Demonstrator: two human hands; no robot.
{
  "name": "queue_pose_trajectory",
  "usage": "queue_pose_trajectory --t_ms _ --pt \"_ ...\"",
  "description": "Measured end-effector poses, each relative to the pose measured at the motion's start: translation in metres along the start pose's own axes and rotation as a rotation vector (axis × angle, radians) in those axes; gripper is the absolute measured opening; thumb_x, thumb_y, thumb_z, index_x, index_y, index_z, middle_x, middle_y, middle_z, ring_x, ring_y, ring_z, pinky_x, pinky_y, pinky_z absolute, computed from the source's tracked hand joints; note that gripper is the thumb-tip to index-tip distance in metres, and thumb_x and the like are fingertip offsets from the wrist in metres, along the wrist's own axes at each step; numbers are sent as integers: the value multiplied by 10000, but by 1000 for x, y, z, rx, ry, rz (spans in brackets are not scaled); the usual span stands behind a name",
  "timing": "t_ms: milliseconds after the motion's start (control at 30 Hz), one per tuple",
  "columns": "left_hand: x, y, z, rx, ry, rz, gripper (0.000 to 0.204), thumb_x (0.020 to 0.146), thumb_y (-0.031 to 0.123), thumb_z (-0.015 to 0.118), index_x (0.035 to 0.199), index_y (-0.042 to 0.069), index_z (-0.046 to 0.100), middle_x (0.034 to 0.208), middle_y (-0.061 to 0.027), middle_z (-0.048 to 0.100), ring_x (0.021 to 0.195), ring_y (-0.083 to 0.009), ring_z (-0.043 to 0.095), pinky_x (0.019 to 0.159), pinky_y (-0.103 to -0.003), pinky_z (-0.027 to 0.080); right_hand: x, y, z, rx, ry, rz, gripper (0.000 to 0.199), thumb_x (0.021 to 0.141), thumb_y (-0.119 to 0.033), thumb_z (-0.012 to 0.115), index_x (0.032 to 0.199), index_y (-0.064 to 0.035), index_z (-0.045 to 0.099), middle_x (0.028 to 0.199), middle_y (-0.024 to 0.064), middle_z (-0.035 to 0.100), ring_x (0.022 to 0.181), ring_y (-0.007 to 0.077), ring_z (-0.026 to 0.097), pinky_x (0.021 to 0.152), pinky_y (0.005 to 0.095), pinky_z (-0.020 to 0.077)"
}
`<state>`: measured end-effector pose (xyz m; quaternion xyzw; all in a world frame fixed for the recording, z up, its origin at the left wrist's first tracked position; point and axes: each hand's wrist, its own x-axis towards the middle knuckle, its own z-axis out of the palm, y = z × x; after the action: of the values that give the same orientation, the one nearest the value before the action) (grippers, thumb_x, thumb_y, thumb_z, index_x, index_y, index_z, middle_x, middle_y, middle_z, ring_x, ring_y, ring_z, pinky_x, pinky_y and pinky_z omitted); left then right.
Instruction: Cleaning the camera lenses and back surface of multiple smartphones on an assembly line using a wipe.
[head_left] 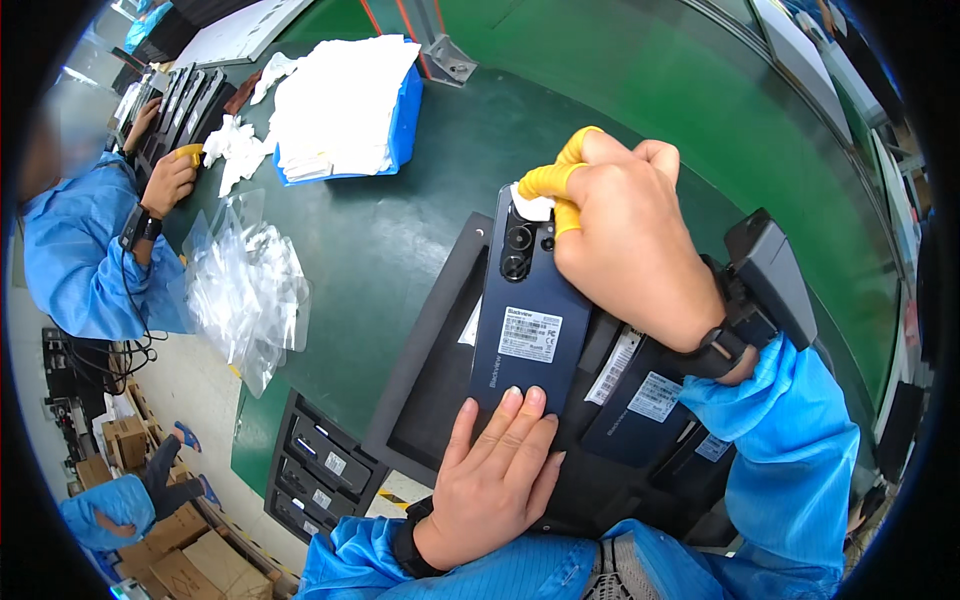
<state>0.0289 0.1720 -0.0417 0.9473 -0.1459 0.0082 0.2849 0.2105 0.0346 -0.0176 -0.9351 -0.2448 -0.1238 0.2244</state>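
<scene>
A dark blue smartphone (540,285) lies back side up over a black foam tray (420,370), its camera end pointing away from me. My right hand (620,215), with yellow finger cots on some fingers, pinches a small white cloth (533,206) against the phone's camera area. My left hand (495,480) lies with fingers stretched out, its fingertips resting on the phone's lower end. A white label (530,334) sits on the phone's back. Another dark phone (630,420) with a label lies in the tray to the right, partly under my right forearm.
A blue bin (405,120) heaped with white sheets stands at the far left. Nearer are clear plastic films (250,290) and crumpled white cloths (237,150). A co-worker in a blue sleeve (80,250) works at the left. Another tray of phones (320,470) stands lower left.
</scene>
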Motion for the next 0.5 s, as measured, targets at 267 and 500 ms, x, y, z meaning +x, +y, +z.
queue_pose_trajectory --t_ms 267,500 --pt "0 0 -1 16 -11 -7 362 749 168 750 1081 50 667 1270 -161 619 1243 -279 557 1111 -464 306 -10 8 -8 71 -3 1 332 701 90 570 925 -70 755 888 85 606 826 253 546 850 358 307" --pt "1 0 0 6 -23 6 370 743 169 754 1079 42 663 1270 -169 617 1242 -287 557 1110 -471 304 -3 6 2 137 2 -14 332 719 74 566 947 -77 755 874 86 601 820 245 547 857 368 298"
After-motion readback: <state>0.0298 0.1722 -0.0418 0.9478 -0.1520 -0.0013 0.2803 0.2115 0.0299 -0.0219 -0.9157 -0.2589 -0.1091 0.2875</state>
